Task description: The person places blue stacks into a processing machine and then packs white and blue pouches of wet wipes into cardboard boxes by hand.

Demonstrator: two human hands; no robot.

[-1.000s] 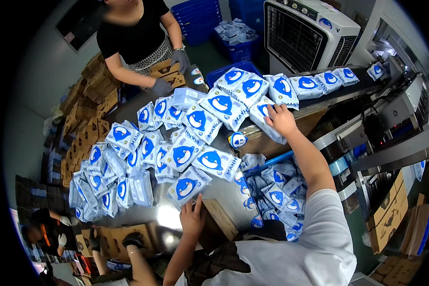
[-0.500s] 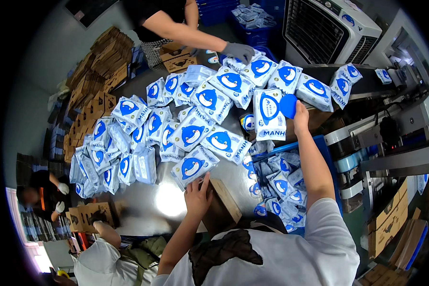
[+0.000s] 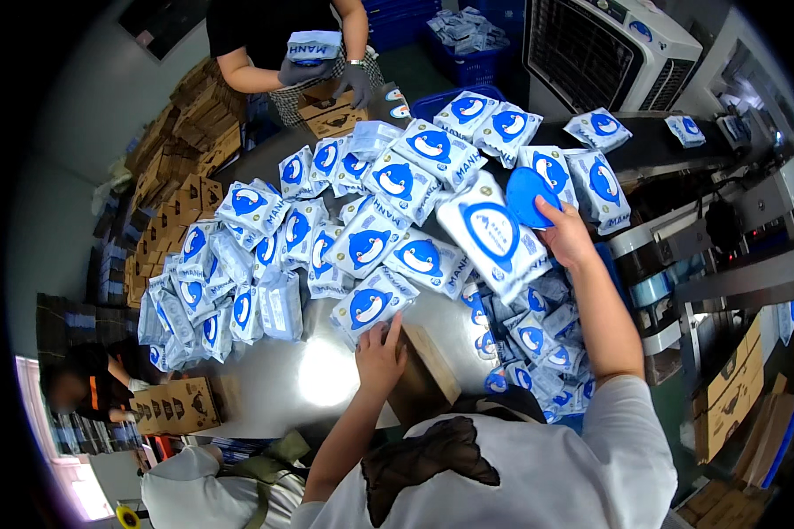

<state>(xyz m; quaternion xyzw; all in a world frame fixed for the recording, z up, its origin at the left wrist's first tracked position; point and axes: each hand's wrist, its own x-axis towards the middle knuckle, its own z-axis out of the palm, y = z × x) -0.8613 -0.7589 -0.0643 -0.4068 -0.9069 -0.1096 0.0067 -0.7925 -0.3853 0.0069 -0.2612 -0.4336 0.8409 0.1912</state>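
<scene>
My right hand (image 3: 566, 231) grips a round blue lid (image 3: 529, 197) between thumb and fingers. The lid appears to be the flipped-open lid of a white wipes pack (image 3: 468, 251), which hangs tilted beside it, above the table and a crate. A blue ring with a white printed centre shows on that pack. My left hand (image 3: 380, 360) rests on the metal table with its fingers stretched, the tips at the lower edge of another wipes pack (image 3: 370, 306) with a blue whale on its lid. Beside this hand is an open cardboard box (image 3: 423, 375).
Many wipes packs (image 3: 238, 256) lie heaped across the table. A blue crate (image 3: 604, 264) full of packs stands right, below a conveyor belt (image 3: 653, 145). Opposite, a gloved co-worker holds a pack (image 3: 313, 46) over a carton (image 3: 333, 115). Other people work at the left.
My right hand has moved slightly right and down, and the hanging pack has swung into a tilt. The co-worker has taken a pack from the heap to the carton. The whole view has shifted slightly.
</scene>
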